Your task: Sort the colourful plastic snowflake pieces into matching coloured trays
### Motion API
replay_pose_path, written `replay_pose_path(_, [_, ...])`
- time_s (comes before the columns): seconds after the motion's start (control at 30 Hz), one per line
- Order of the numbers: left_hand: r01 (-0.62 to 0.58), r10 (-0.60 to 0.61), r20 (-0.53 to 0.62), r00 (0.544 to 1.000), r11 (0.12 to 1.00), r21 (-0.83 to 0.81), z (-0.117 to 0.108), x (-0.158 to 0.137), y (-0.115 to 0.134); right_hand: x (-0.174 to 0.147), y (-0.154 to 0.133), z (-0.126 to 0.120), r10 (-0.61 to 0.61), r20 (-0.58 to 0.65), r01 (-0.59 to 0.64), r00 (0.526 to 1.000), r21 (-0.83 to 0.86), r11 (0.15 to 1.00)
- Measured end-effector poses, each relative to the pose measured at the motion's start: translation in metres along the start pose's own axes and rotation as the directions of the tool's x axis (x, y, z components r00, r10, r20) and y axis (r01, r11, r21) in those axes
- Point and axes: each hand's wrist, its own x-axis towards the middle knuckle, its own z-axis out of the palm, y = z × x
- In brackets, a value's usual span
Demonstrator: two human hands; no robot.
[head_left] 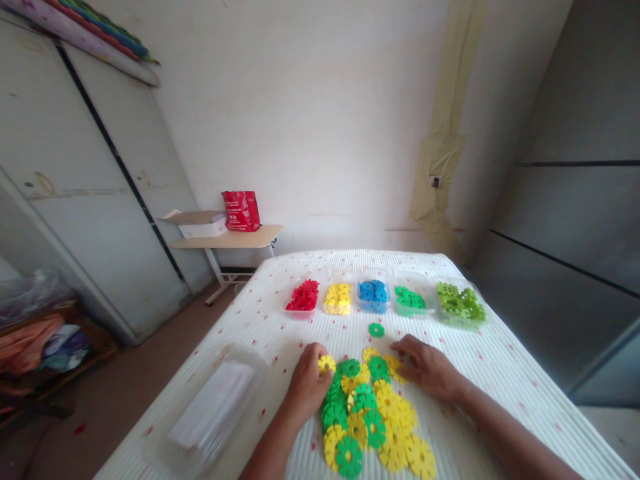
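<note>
My left hand (311,380) is closed, pinching a yellow notched plastic disc (327,364) at the left edge of a loose pile. My right hand (430,368) is at the pile's upper right, fingers bent and apart, at the edge of a yellow disc (394,368). Whether it presses on that disc is hard to tell. Between and below my hands lie several overlapping green discs (349,457) and yellow discs (394,448). A single green disc (376,330) rests apart, beyond the pile.
Across the far side stand clear tubs of red pieces (303,295), yellow pieces (338,297), blue pieces (373,291), green pieces (410,297) and light green pieces (460,303). A clear container (250,353) with something white inside sits left on the covered table (240,327).
</note>
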Motion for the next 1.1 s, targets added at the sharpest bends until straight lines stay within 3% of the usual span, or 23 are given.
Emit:
replay_pose_path(0.13, [0.113,-0.116,-0.045,0.992,0.992,-0.064,-0.001,-0.001,0.001,0.002,-0.003,0.001,-0.027,0.053,0.031,0.998,-0.082,0.996])
replay_pose_path(0.23, [0.131,-0.14,-0.047,0.989,0.978,-0.162,0.0,-0.001,-0.004,0.003,-0.006,0.0,-0.036,0.061,0.041,0.997,-0.076,0.996])
replay_pose_path(0.43, [0.065,-0.13,-0.121,0.984,0.899,-0.433,0.002,-0.002,-0.007,0.003,-0.005,-0.007,0.057,0.037,-0.062,0.998,0.145,0.987])
replay_pose_path(0.63, [0.069,-0.149,-0.087,0.985,0.803,-0.593,0.001,-0.007,0.017,0.007,-0.011,-0.01,0.189,0.013,-0.161,0.982,0.583,0.797])
replay_pose_path(0.87, [0.056,-0.094,-0.033,0.995,0.802,-0.595,0.011,-0.012,0.029,0.01,-0.057,0.014,0.069,0.111,-0.13,0.991,0.792,0.596])
replay_pose_path(0.97, [0.08,-0.091,0.015,0.996,0.77,-0.633,0.012,-0.014,0.033,0.011,-0.074,0.023,0.026,0.092,-0.091,0.995,0.822,0.562])
replay_pose_path(1.1, [0.124,-0.1,0.074,0.992,0.722,-0.681,0.007,-0.015,0.037,0.015,-0.083,0.033,0.076,0.011,-0.056,0.997,0.783,0.619])
